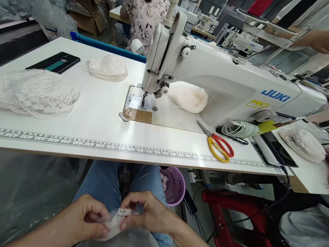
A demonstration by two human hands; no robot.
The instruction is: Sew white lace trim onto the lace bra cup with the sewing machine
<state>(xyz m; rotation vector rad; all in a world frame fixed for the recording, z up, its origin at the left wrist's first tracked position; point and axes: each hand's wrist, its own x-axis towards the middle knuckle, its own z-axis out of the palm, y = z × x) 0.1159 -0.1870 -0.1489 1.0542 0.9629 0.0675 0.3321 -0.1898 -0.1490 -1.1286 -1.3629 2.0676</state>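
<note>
Above my lap, below the table's front edge, a small white fabric piece [114, 223] with a lacy, speckled edge is stretched between my hands. My left hand [85, 218] pinches its left end between thumb and fingers. On the other end my right hand [148, 212] is closed, thumb below and fingers curled over the top. Part of the cloth is hidden by the fingers. Pale, sheer material [119, 244] lies across my lap beneath it.
On the table [95, 129] stand a white JUKI sewing machine [229, 75], scissors [220, 145], white lace [31, 92], stacked cream pieces [108, 68] and a phone [56, 62]. A purple basket [173, 185] and red stool [236, 222] are below. Co-workers sit ahead and at right.
</note>
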